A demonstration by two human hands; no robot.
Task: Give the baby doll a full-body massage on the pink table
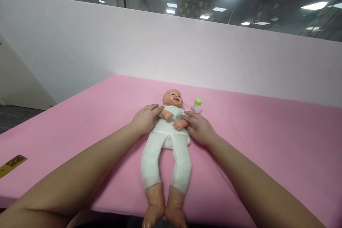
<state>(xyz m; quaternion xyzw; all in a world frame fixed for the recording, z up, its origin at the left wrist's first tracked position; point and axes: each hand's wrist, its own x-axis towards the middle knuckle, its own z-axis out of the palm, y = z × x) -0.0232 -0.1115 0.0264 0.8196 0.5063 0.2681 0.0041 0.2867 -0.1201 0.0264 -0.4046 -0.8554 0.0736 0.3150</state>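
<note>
A baby doll [169, 124] in a white cloth top and trousers lies on its back on a pink padded surface [114, 96]. Its head points away from me and its bare feet reach the near edge. My left hand [145, 118] grips the doll's upper arm and side at the left, fingers over the sleeve. On the opposite side, my right hand [200, 127] holds the other arm, its fingertips resting on the upper sleeve. Both thumbs are partly hidden. Just beyond my right hand, beside the doll's head, is a small clear bottle [196, 105] with a green cap.
A white wall panel [187, 53] borders the far side of the pink surface. A yellow label with a dark printed code [14, 164] sits at the near left. Above the panel, dark glass [253, 7] reflects ceiling lights.
</note>
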